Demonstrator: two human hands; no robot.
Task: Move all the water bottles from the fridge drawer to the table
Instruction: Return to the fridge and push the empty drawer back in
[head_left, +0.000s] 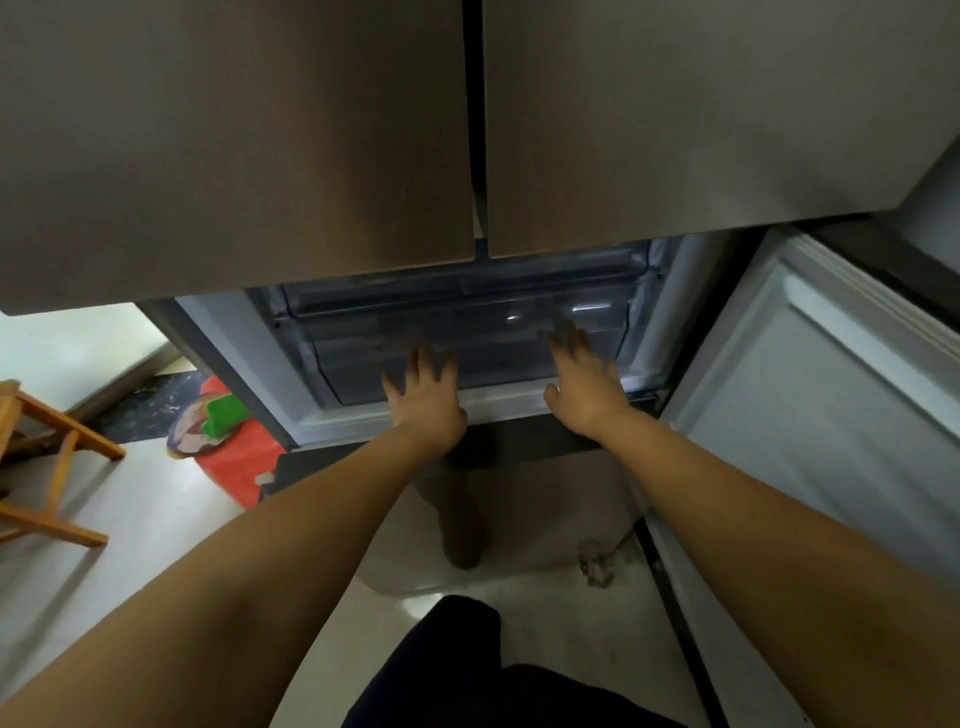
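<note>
While both arms stretch forward from the bottom of the view, the left hand (427, 397) and the right hand (584, 384) lie at the front of the fridge drawer (467, 338), fingers straight and spread, holding nothing. The left hand sits at about 11 o'clock from the frame's centre and the right hand at about 1 o'clock, well apart from each other; their fingertips reach over the drawer's translucent front wall, though whether they press it cannot be told. The drawer lies directly at 12 o'clock from both hands, stacked below another clear bin in the open lower compartment. Its inside is dark and blurred, and no water bottles can be made out.

Above, at 12 o'clock, the two upper fridge doors (234, 145) are closed and overhang the compartment. At 3 o'clock the lower door (831, 389) stands swung open, its white inner liner facing the arms. At 9 o'clock a wooden stool (52, 457) stands on the pale floor (156, 519), and nearer the fridge, a red bag (239, 462) with a green object (226, 415) on it leans at the fridge's left corner.
</note>
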